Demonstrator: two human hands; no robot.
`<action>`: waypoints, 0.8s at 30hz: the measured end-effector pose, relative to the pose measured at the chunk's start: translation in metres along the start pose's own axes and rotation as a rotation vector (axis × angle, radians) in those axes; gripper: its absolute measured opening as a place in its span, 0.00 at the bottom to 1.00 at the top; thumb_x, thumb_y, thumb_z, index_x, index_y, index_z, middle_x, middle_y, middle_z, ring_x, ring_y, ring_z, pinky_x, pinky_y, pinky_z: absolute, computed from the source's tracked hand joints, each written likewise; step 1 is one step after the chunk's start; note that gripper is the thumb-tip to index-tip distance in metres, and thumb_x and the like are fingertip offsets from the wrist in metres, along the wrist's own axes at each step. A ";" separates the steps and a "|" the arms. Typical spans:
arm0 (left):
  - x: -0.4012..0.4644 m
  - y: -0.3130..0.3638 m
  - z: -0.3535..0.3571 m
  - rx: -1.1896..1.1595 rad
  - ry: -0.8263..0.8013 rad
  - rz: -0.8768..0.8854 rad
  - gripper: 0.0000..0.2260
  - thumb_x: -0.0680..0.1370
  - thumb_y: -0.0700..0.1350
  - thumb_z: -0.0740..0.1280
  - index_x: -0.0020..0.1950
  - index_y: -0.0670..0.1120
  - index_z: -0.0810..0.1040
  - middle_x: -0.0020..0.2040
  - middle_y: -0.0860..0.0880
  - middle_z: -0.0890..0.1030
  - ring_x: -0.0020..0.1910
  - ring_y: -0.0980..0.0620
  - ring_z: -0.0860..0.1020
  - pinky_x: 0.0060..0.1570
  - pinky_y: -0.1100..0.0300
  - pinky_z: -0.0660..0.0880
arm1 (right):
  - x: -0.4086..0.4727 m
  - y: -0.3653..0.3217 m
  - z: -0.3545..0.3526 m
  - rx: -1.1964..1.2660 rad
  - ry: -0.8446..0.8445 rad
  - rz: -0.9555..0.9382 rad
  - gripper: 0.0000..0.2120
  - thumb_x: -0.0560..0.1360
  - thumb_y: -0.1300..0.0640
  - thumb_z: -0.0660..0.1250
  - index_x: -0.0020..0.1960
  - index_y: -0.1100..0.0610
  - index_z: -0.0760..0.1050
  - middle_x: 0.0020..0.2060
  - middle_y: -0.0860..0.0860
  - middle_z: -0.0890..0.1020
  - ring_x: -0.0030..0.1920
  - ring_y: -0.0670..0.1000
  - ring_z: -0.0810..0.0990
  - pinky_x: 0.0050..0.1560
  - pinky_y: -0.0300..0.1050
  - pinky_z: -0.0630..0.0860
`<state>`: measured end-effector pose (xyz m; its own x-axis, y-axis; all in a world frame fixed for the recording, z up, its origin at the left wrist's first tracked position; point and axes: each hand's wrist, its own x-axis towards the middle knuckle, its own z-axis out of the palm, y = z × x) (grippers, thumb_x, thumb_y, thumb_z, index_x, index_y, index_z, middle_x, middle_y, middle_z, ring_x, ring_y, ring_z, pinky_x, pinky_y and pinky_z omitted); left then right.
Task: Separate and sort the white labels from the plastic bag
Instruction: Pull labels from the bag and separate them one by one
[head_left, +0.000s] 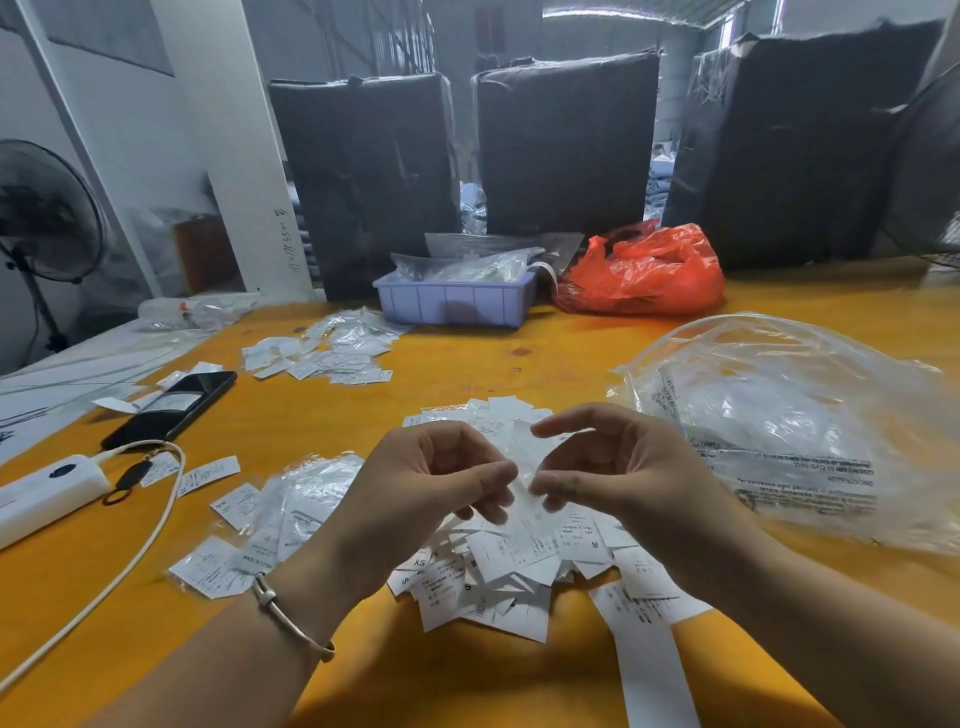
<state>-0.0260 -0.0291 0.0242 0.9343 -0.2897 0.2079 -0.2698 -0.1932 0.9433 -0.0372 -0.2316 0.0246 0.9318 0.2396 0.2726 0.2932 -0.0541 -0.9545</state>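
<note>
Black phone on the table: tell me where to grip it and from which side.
Grip the black phone across its two long edges near the middle, coming from above. It lies flat, screen up, with a label resting on it, so a top-down pinch suits it best.

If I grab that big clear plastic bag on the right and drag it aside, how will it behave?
The clear plastic bag looks thin and crinkled, so it will likely collapse and flop rather than slide as one piece. It appears puffed up and nearly empty, so probably very light. Its glossy film may slip between fingers.

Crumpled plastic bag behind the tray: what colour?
Red-orange, translucent crumpled plastic bag; seen best in the head view.
</note>
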 end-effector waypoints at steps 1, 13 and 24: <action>0.000 0.000 0.000 -0.005 -0.007 -0.009 0.10 0.70 0.48 0.73 0.42 0.41 0.82 0.38 0.42 0.85 0.36 0.47 0.84 0.35 0.63 0.76 | 0.000 0.000 0.000 -0.004 0.016 -0.020 0.16 0.67 0.63 0.75 0.54 0.58 0.78 0.37 0.57 0.85 0.37 0.55 0.84 0.44 0.43 0.80; 0.000 0.000 -0.001 -0.146 0.049 0.004 0.15 0.66 0.47 0.76 0.51 0.46 0.83 0.43 0.43 0.85 0.39 0.50 0.83 0.38 0.64 0.77 | 0.002 0.007 0.001 0.008 -0.009 -0.078 0.15 0.66 0.68 0.75 0.51 0.58 0.80 0.36 0.55 0.84 0.37 0.52 0.83 0.43 0.41 0.80; 0.003 -0.005 -0.005 -0.017 0.046 0.052 0.10 0.70 0.48 0.74 0.42 0.41 0.84 0.39 0.45 0.85 0.38 0.54 0.81 0.38 0.66 0.75 | 0.014 0.009 -0.031 -0.649 -0.037 -0.173 0.09 0.68 0.56 0.76 0.46 0.48 0.81 0.39 0.43 0.83 0.41 0.41 0.79 0.39 0.35 0.73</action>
<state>-0.0210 -0.0241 0.0210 0.9288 -0.2558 0.2682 -0.3150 -0.1633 0.9350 -0.0152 -0.2585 0.0237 0.8553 0.3293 0.4000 0.5175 -0.5807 -0.6285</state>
